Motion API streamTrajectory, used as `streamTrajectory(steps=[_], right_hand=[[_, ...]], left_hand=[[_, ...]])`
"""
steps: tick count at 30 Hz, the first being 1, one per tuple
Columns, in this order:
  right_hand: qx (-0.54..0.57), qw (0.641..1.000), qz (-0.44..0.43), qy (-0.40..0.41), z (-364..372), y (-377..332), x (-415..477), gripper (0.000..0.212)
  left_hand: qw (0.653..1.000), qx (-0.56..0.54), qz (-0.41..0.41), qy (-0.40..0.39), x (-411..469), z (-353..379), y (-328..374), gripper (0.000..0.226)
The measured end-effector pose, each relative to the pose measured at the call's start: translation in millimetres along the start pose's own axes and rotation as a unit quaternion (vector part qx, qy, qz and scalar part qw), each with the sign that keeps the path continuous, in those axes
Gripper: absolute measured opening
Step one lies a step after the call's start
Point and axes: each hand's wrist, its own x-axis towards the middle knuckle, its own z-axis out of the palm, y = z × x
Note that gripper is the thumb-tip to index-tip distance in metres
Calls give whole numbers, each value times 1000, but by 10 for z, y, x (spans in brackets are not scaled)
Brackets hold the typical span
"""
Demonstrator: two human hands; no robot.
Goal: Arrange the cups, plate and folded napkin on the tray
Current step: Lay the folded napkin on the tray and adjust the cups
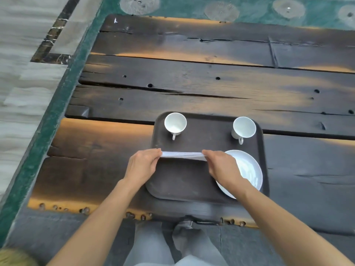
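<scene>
- A dark tray (208, 143) with rounded corners lies on the rough wooden tabletop (192, 73), in the lower middle of the frame.
- Two white cups stand upright on the tray's far side: the left cup (175, 124) near the far left corner, the right cup (243, 128) near the far right corner, both with handles turned toward the person.
- A white plate (249, 169) rests in the near right corner of the tray, partly covered by the right forearm.
- The folded napkin (183, 155), white and seen almost edge-on, is stretched between the two hands over the middle of the tray; whether it touches the tray cannot be told.
- The left hand (143, 164) pinches the napkin's left end between thumb and fingers.
- The right hand (221, 166) pinches its right end the same way, just beside the plate's rim.
- A green patterned rug (249, 8) shows along the top of the frame, with pale floor (19, 54) at the left.
</scene>
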Motion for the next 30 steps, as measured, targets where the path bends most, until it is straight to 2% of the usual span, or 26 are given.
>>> streamTrajectory(steps=[4,8,12,15,18,20,22,25,28,30], right_hand=[[-28,1000,-5,6,-12,47,137,14],[-30,999,-21,-31,50,78,-35,12],[-17,996,-45,-78,200,74,-331,12],[-14,992,-45,-116,370,24,-462,11],[-20,989,-31,-140,510,4,-578,18],[10,993,-41,-114,572,-6,-666,20],[29,996,-49,-68,619,-21,-752,21],[40,998,-38,-22,666,-21,-797,22],[46,998,-38,-5,703,-80,-784,14],[46,998,-39,-13,724,-134,-752,14]], left_hand=[[999,38,-19,-16,175,43,53,11],[992,89,15,-85,30,119,24,9],[982,128,59,-126,-239,144,-15,30],[980,129,67,-138,-380,184,-48,36],[976,136,70,-152,-488,275,-139,23],[977,136,82,-145,-526,309,-183,7],[979,128,94,-129,-525,346,-174,3],[980,125,100,-115,-434,452,-123,27],[963,153,98,-201,-263,569,-100,56],[944,173,102,-262,-155,665,-158,62]])
